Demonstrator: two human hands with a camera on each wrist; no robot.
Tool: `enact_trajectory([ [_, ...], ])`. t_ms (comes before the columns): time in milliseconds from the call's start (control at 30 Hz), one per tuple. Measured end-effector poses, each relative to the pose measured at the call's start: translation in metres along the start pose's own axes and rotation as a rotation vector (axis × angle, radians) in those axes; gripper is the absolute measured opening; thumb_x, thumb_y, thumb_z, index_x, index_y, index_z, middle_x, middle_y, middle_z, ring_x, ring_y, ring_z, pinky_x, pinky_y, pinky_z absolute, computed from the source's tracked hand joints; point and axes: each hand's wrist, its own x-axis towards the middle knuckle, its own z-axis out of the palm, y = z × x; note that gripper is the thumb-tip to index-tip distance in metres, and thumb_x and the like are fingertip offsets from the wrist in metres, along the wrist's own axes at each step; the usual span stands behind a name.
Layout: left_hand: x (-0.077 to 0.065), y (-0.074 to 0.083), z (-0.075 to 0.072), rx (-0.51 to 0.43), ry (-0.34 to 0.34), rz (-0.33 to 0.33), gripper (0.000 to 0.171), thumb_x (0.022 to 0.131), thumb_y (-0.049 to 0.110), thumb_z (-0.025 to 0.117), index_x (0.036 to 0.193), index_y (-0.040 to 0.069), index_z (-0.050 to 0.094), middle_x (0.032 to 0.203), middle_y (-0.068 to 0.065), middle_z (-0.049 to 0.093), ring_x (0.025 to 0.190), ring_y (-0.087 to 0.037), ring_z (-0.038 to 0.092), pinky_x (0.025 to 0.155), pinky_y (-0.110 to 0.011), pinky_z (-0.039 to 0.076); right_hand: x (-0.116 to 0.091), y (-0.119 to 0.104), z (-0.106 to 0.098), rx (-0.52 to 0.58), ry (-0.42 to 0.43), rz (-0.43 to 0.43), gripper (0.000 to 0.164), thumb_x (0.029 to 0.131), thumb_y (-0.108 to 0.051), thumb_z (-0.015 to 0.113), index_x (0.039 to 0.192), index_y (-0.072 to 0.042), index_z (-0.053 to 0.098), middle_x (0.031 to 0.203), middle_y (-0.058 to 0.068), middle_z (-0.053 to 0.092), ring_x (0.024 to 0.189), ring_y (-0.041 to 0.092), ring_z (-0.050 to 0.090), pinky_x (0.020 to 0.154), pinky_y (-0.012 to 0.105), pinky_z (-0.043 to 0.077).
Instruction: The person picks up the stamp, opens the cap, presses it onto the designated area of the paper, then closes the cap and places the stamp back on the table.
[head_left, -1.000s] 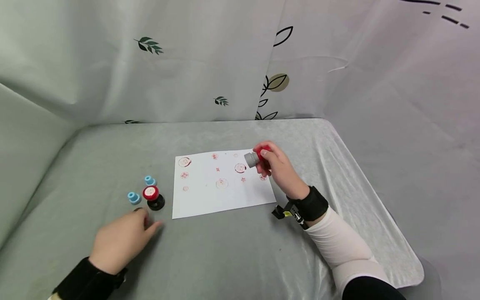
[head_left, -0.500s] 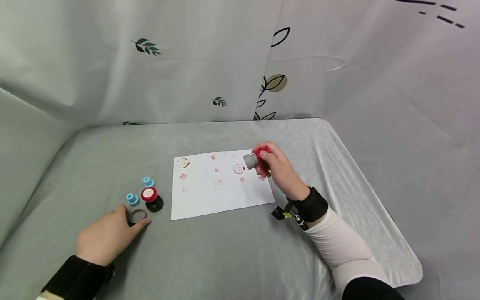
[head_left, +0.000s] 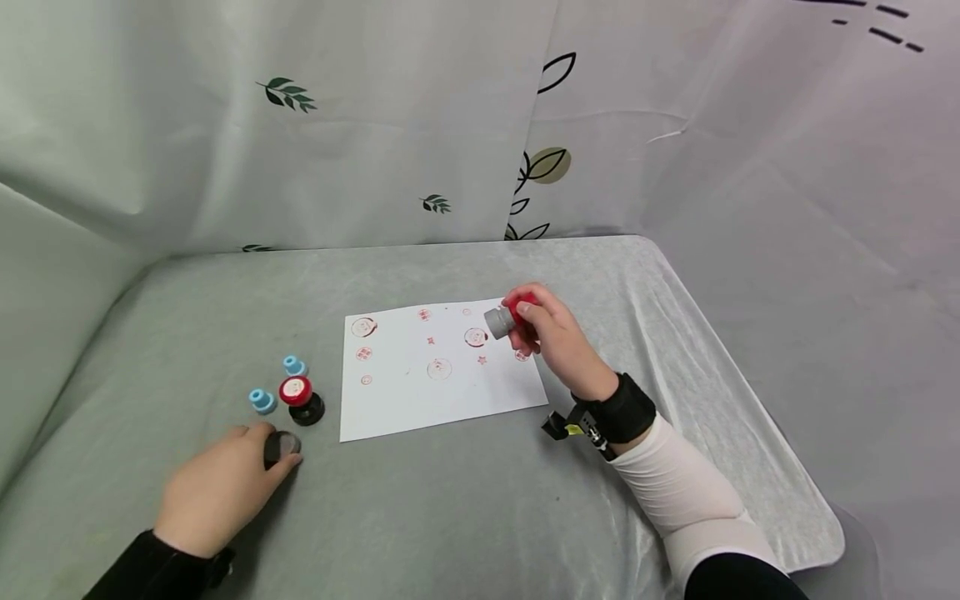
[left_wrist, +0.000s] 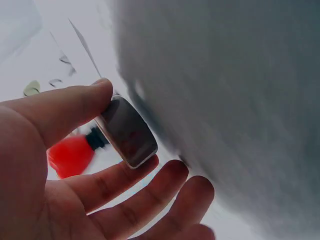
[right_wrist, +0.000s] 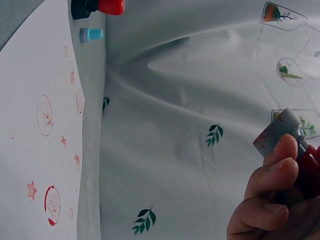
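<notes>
My left hand (head_left: 217, 487) pinches a dark round cap (head_left: 282, 448) between thumb and fingers, just above the cloth at the left. Close up in the left wrist view, the cap (left_wrist: 129, 132) has a smooth dark face. Over the right end of a white paper sheet (head_left: 442, 412), my right hand (head_left: 561, 342) grips a red-handled stamp (head_left: 498, 322), its grey end tilted to the left. The sheet carries several red prints. Another stamp (head_left: 297, 392), red-topped with a black base, stands beyond the left hand.
Two small light-blue stamps (head_left: 262, 401) stand beside the red-topped one. Grey cloth covers the table (head_left: 450, 517). A pale curtain (head_left: 360, 150) with leaf patterns rises behind it, and another sheet of cloth hangs at the right.
My left hand has drawn back slightly toward the left, and the dark cap has come into view and turned in its fingers. The right hand with its stamp stays nearly still.
</notes>
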Motion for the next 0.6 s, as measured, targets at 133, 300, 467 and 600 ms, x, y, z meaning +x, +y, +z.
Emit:
enact_trajectory([
  [133,-0.011,0.02,0.001,-0.037,0.014,0.1,0.054,0.079,0.038,0.078,0.109,-0.004,0.065,0.092,-0.019,0.064,0.07,-0.024,0.058,0.063,-0.048,0.052,0.0,-0.001,0.001,0.007,0.002,0.006,0.021,0.098,-0.01,0.034,0.107,-0.001,0.05,0.065,0.009,0.052,0.056,0.022,0.045,0.05,0.021,0.04],
  [300,-0.016,0.051,0.001,-0.113,0.091,0.303,0.05,0.079,0.031,0.08,0.118,0.003,0.064,0.108,-0.012,0.063,0.088,-0.021,0.06,0.075,-0.049,0.052,-0.002,-0.002,0.005,0.016,0.006,0.036,0.02,0.098,-0.009,0.035,0.108,0.0,0.05,0.066,0.008,0.052,0.058,0.022,0.046,0.051,0.022,0.04],
  [467,-0.006,0.079,-0.002,-0.198,0.174,0.44,0.05,0.08,0.025,0.079,0.124,0.007,0.063,0.114,-0.004,0.06,0.091,-0.014,0.059,0.074,-0.039,0.054,-0.004,0.002,0.011,0.007,-0.029,0.036,0.022,0.098,-0.009,0.036,0.11,0.005,0.049,0.066,0.009,0.052,0.058,0.025,0.047,0.051,0.021,0.039],
  [600,0.006,0.103,-0.008,-0.286,0.207,0.507,0.05,0.081,0.023,0.078,0.126,0.008,0.062,0.115,-0.003,0.056,0.088,-0.012,0.057,0.072,-0.035,0.053,-0.006,0.006,0.018,-0.02,-0.088,0.022,0.021,0.099,-0.009,0.037,0.11,0.004,0.049,0.067,0.01,0.052,0.058,0.024,0.048,0.051,0.022,0.039],
])
